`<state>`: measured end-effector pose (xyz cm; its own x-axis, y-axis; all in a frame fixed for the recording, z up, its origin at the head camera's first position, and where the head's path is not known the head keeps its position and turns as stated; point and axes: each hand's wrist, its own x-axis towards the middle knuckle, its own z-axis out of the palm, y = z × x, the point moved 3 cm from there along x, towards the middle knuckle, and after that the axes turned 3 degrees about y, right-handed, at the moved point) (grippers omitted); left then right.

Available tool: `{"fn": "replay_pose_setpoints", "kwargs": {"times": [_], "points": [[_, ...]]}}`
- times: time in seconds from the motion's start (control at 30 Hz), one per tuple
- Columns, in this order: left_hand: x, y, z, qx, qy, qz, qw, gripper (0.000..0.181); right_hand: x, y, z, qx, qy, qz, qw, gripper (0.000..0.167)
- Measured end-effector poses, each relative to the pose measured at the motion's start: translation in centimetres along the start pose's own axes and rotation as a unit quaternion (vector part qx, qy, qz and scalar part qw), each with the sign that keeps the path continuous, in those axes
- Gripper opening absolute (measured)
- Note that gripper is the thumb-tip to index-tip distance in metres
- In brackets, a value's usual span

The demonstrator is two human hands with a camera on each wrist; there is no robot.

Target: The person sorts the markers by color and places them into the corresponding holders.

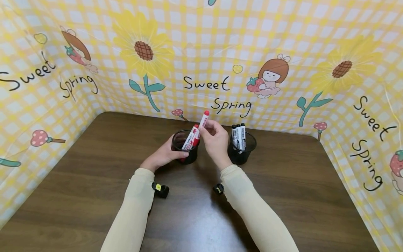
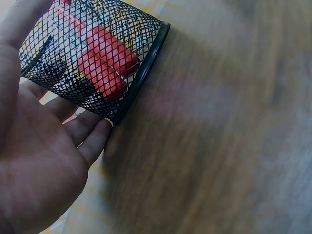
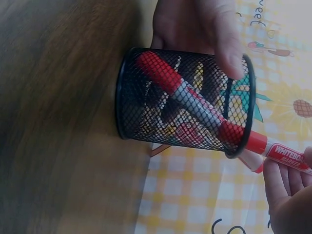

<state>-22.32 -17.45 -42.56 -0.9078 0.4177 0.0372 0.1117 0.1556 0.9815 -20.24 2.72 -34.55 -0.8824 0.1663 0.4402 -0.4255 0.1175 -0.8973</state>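
Observation:
My left hand [image 1: 161,154] holds a black mesh pen cup [image 1: 190,158] upright on the table, thumb on the near side and fingers around the far side. Between the thumb and fingers of my right hand [image 1: 217,141], a red whiteboard marker [image 1: 204,120] is pinched, tilted, its lower red end at the cup's mouth. Another red marker [image 1: 190,137] leans inside this cup. Through the mesh in the left wrist view, red caps [image 2: 105,73] show near the cup's base. The right wrist view shows the held marker [image 3: 287,155] crossing the rim.
To the right stands a second black mesh cup [image 1: 238,156] with several black-capped markers [image 1: 238,135] upright in it. Both cups are on a brown wooden table [image 1: 189,224]. A yellow checked cloth [image 1: 201,45] with printed flowers hangs behind and at both sides.

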Motion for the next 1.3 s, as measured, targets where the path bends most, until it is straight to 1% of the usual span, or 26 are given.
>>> {"fn": "replay_pose_setpoints", "kwargs": {"times": [0.13,0.33,0.47,0.63,0.77,1.1,1.3], "points": [[-0.1,0.0,0.0,-0.004,0.001,0.003,1.0000,0.082,0.0,0.3,0.4,-0.012,0.004,-0.005,0.9999,0.016],[0.0,0.0,0.0,-0.003,0.004,0.002,1.0000,0.081,-0.3,1.2,1.2,-0.041,0.007,0.011,0.9991,0.014],[0.1,0.1,0.0,-0.001,0.003,0.005,1.0000,0.081,-0.5,1.6,1.4,-0.053,0.007,0.014,0.9985,0.015],[0.1,0.3,0.1,0.002,0.003,0.010,0.9999,0.080,-0.5,1.8,1.4,-0.050,0.006,0.012,0.9987,0.015],[0.1,0.2,0.1,0.001,0.001,0.013,0.9999,0.079,-0.5,1.9,1.4,-0.040,0.004,0.011,0.9991,0.015],[-0.1,0.3,0.1,-0.001,0.006,0.009,0.9999,0.080,-0.8,2.0,1.3,-0.022,0.007,0.008,0.9997,0.015],[0.0,0.2,0.1,-0.002,0.007,0.012,0.9999,0.079,-0.7,2.0,1.2,-0.034,0.001,-0.002,0.9994,0.015]]}}
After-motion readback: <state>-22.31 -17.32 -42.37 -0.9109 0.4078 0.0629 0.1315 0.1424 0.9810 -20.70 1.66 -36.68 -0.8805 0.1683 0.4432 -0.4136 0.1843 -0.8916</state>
